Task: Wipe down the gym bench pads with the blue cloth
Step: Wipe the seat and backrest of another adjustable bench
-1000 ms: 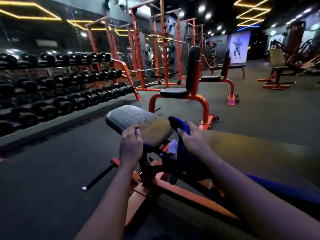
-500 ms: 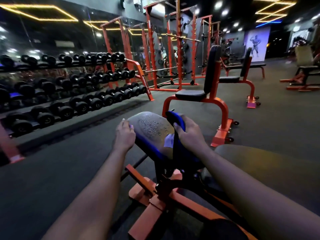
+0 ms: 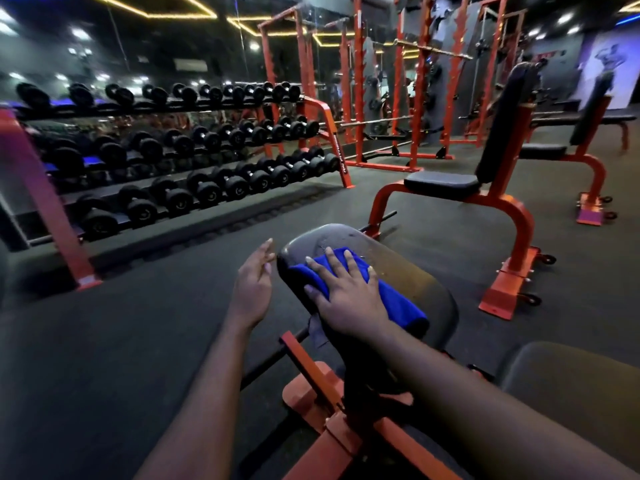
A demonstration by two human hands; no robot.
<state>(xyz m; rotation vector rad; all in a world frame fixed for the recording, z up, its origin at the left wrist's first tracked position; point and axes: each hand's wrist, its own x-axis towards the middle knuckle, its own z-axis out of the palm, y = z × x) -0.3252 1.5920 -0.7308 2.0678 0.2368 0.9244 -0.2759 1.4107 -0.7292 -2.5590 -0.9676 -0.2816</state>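
Observation:
A black bench pad [image 3: 420, 284] on an orange frame sits just ahead of me, with droplets on its far end. The blue cloth [image 3: 398, 301] lies folded across the pad's top. My right hand [image 3: 346, 294] lies flat on the cloth with fingers spread, pressing it against the pad. To the left of the pad's edge, my left hand [image 3: 252, 285] hovers with fingers apart, holding nothing and not touching the pad. A second pad [image 3: 568, 375] of the same bench shows at the lower right.
A long dumbbell rack [image 3: 180, 161] with orange posts runs along the left. Another orange bench [image 3: 485, 188] with an upright back stands ahead on the right, orange squat racks [image 3: 408, 91] behind it. Dark rubber floor [image 3: 121, 341] lies on the left.
My right hand has brought the cloth from the pad's side up onto its top and flattened on it. My left hand has let go of the pad's edge and opened.

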